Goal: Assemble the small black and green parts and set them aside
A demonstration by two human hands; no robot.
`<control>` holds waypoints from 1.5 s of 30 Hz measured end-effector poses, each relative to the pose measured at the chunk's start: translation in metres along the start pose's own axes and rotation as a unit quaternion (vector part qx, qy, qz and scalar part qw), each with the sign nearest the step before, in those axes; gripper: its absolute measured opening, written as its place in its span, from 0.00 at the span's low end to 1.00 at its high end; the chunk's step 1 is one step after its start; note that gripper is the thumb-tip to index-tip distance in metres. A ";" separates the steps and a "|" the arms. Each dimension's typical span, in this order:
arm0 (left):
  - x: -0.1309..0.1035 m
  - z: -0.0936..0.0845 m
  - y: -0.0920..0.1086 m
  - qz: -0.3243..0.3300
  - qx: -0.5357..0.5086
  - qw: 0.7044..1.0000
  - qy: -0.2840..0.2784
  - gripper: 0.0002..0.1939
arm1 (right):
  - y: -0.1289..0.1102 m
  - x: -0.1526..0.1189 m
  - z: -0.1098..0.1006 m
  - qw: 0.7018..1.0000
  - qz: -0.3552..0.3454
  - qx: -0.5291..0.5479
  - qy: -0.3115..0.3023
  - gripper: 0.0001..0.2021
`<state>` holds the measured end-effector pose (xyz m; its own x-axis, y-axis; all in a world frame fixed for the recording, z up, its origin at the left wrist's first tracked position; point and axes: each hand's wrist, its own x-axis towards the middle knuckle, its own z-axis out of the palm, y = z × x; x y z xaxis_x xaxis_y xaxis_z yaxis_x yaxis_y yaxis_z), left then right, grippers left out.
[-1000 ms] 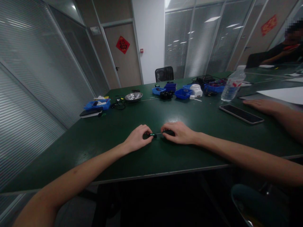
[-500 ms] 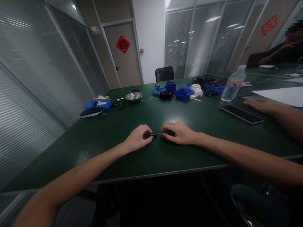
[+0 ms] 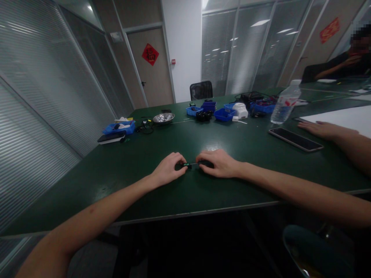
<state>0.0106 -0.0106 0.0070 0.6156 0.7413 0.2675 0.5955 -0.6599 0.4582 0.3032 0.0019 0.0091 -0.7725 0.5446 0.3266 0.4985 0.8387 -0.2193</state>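
**Two hands meet over a small dark piece, left of the phone**

The phone point(image 3: 295, 139) lies flat on the green table point(image 3: 139, 204). Well to its left and nearer the wearer, the left hand point(image 3: 169, 170) pinches a small dark piece point(image 3: 187, 165) with green markings between thumb and fingertips. On the same side but closer to the phone, the right hand point(image 3: 218, 164) has thumb and fingers closed on the dark handle of a thin-shafted tool point(image 3: 194, 164). Its shaft points left, away from the phone, spanning the gap between the hands; whether the tip enters the small dark piece or only touches it is too fine to tell.

Just behind the phone's left end stands a clear bottle point(image 3: 285, 103). Right of the phone, another person's hand point(image 3: 321, 130) rests by a white sheet point(image 3: 344, 117). A metal bowl point(image 3: 164, 118) sits far left of the phone and farther off.
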 end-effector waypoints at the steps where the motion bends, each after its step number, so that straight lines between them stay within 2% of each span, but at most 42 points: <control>1: 0.000 0.000 0.000 0.001 0.000 1.000 0.001 0.10 | 0.000 0.000 0.000 1.000 0.000 0.001 0.000 0.14; 23: 0.004 0.001 -0.009 -0.004 -0.046 0.999 -0.007 0.11 | -0.003 -0.002 0.003 1.000 -0.005 -0.026 -0.001 0.14; 31: 0.003 0.001 -0.002 0.024 -0.060 0.998 -0.016 0.11 | -0.004 -0.002 0.005 0.998 -0.048 -0.040 -0.007 0.15; 45: 0.004 0.004 -0.007 0.023 -0.068 0.997 -0.018 0.13 | -0.007 -0.001 0.006 0.997 -0.055 -0.058 -0.004 0.16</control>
<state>0.0112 -0.0029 0.0011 0.6611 0.7034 0.2612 0.4920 -0.6692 0.5568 0.2980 -0.0047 0.0050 -0.8278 0.4490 0.3364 0.4516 0.8890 -0.0753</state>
